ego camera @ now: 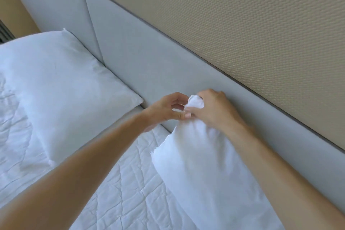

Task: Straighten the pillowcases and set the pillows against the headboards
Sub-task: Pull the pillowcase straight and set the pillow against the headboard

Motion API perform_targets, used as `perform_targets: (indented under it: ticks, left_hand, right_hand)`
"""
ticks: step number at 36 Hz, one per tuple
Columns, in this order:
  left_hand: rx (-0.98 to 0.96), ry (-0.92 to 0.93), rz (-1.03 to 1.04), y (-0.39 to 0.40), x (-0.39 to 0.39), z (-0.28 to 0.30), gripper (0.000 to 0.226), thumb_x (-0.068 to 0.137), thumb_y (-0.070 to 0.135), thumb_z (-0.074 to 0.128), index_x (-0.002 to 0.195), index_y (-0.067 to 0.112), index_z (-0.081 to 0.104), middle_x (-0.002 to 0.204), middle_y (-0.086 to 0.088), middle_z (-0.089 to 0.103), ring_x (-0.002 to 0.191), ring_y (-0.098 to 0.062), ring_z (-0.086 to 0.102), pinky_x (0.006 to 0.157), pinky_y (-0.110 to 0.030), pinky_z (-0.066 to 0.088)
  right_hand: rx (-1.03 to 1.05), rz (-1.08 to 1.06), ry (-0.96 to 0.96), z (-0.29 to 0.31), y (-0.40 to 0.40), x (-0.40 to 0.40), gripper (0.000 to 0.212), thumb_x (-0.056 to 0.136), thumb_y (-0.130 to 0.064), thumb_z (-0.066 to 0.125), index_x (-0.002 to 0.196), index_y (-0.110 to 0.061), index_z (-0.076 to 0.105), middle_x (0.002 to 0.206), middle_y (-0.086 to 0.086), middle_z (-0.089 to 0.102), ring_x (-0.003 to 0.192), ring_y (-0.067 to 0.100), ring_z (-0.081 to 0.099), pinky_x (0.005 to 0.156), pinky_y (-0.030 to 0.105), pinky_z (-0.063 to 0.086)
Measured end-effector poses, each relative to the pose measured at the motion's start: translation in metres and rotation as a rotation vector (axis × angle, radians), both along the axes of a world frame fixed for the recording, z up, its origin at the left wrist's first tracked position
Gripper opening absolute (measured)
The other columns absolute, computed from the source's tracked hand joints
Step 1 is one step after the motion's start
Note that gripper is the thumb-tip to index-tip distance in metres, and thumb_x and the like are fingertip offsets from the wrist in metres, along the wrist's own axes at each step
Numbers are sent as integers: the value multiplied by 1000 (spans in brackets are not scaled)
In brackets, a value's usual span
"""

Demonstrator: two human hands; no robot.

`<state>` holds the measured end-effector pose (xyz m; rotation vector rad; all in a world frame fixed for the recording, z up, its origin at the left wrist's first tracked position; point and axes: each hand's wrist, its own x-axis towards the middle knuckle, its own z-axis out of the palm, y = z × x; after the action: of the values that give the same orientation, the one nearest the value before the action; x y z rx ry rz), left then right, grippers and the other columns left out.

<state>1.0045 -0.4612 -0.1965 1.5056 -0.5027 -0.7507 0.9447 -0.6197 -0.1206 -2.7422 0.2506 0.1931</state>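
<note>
A white pillow [201, 170] stands on the near bed, leaning against the grey padded headboard [168, 58]. My right hand [212, 110] is closed over its bunched top corner. My left hand [168, 110] pinches the cloth of that same corner from the left, fingertips touching the right hand. A second white pillow [61, 84] lies flat on the far bed, its far edge against the headboard.
A quilted white cover [121, 183] spreads over the near bed below my arms. A narrow gap [130, 115] separates the two beds. Above the headboard runs a beige textured wall panel [242, 15]. The far bed's rumpled sheet [11, 117] lies at the left.
</note>
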Motion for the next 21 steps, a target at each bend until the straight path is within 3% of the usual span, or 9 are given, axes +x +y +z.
perform_targets:
  ticks: [2,4,6,10,15,17,19,21]
  left_hand:
    - [41,46,-78,3,-8,-17,54,75,19,80,125,21,59,127,2,64,122,-11,57,108,-37,42]
    - [95,94,-147,2,-15,-31,53,75,19,82,123,26,61,125,5,66,120,-9,59,107,-39,44]
    - [102,143,-176,-1,-20,-45,50,75,20,83,120,30,63,121,5,69,114,-13,64,101,-38,50]
    - [82,201,-143,-7,-25,-73,47,72,14,85,112,29,66,107,9,73,99,-9,70,77,-20,56]
    - [102,217,-102,-9,-29,-107,46,69,21,87,106,39,66,108,9,73,98,-8,70,73,-18,55]
    - [139,199,-70,-8,-29,-119,42,67,26,88,101,39,68,101,13,74,93,-5,70,70,-15,53]
    - [219,149,-36,-8,-28,-130,28,65,32,88,84,39,70,82,19,73,79,-1,69,64,-11,50]
    - [333,56,39,-11,-27,-142,19,66,32,86,71,28,68,63,18,62,62,-3,60,55,-14,43]
  right_hand:
    - [20,4,-66,-5,-1,-1,22,84,-36,67,75,-16,63,72,3,63,77,29,61,66,36,52]
    - [20,9,-143,-7,0,-4,43,85,-30,69,55,-16,42,53,-1,45,58,27,47,50,33,37]
    - [15,11,-225,-7,1,-8,54,86,-27,70,52,-18,29,48,-4,30,50,22,32,45,32,24]
    - [-14,41,-316,-10,-3,-16,46,89,-28,69,58,-9,41,50,0,22,53,23,24,46,40,37]
    - [-12,44,-361,-16,-12,-23,33,88,-28,69,71,-3,58,50,13,43,56,35,45,58,42,47]
    - [9,38,-388,-18,-14,-24,26,87,-27,71,73,-7,63,50,9,51,56,28,48,57,26,44]
    - [37,14,-407,-18,-14,-24,19,86,-24,73,73,-12,67,51,1,59,63,22,50,59,12,40]
    - [41,-8,-421,-20,-13,-23,14,85,-23,74,75,-15,69,54,-6,62,67,12,53,58,4,37]
